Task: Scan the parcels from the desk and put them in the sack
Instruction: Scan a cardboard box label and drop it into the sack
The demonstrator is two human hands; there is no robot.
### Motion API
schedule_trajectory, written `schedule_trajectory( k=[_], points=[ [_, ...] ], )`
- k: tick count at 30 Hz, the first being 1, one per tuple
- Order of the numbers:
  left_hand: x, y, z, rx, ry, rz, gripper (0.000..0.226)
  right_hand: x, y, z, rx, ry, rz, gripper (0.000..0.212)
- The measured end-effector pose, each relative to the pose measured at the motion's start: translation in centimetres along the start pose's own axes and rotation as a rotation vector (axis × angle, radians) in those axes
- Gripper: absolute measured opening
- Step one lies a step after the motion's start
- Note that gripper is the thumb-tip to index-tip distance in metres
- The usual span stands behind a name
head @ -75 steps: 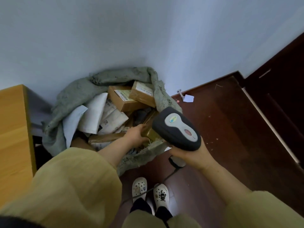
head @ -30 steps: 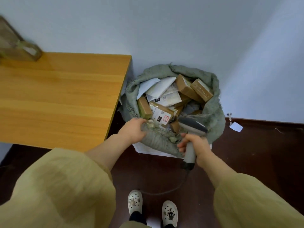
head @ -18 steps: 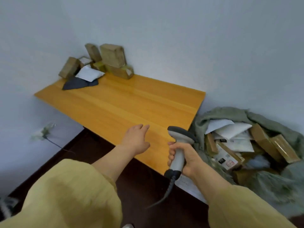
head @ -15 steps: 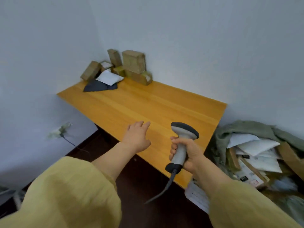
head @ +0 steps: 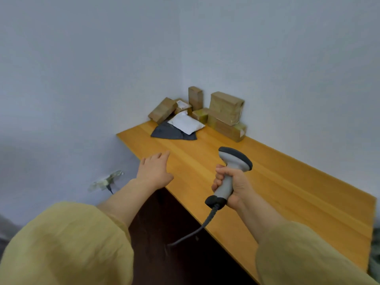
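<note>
Several parcels are piled in the far corner of the wooden desk (head: pixel 277 182): brown cardboard boxes (head: pixel 226 108), a white padded bag (head: pixel 186 124) and a flat dark grey bag (head: pixel 170 133). My right hand (head: pixel 232 187) grips the handle of a grey barcode scanner (head: pixel 231 171), held upright over the desk, its head pointing toward the parcels. My left hand (head: pixel 154 171) reaches out with straight fingers over the desk's near left edge, holding nothing, well short of the pile. Only a sliver of the grey-green sack (head: pixel 375 251) shows at the right edge.
The scanner's cable (head: pixel 197 229) hangs down over the dark floor (head: pixel 174 243) in front of the desk. A wall socket with a plug (head: pixel 106 181) sits low on the left wall. White walls close the corner behind the parcels.
My left hand let go of a parcel in the sack and drew back. The view swung left from the sack to the desk, and both hands moved toward the corner pile.
</note>
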State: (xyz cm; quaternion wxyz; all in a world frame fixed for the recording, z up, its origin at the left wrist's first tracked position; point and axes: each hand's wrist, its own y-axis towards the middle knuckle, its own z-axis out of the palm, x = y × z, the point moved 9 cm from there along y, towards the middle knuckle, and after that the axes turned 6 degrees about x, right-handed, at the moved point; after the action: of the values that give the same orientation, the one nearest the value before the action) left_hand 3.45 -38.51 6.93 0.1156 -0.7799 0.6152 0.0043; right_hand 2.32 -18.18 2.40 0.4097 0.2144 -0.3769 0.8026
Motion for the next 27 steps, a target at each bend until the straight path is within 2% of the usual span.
schedule_trajectory(
  k=[13,19,24,27],
  points=[
    [7.9,23.1,-3.6,0.018,-0.013,-0.109,0.078,3.7,23.9,8.1,-0.009,0.116,0.087,0.011],
    [10.5,32.6,-3.9,0.0,-0.118,-0.137,0.065,5.9,32.3,10.4,-0.029,0.091,0.082,0.012],
    [12.2,43.3,-3.4,-0.021,-0.153,-0.125,0.053,7.2,39.2,11.5,-0.069,0.178,0.063,0.012],
    [13.1,50.3,-2.8,-0.026,-0.17,-0.12,0.064,7.8,43.2,12.3,-0.133,0.208,0.043,0.012]
  ],
)
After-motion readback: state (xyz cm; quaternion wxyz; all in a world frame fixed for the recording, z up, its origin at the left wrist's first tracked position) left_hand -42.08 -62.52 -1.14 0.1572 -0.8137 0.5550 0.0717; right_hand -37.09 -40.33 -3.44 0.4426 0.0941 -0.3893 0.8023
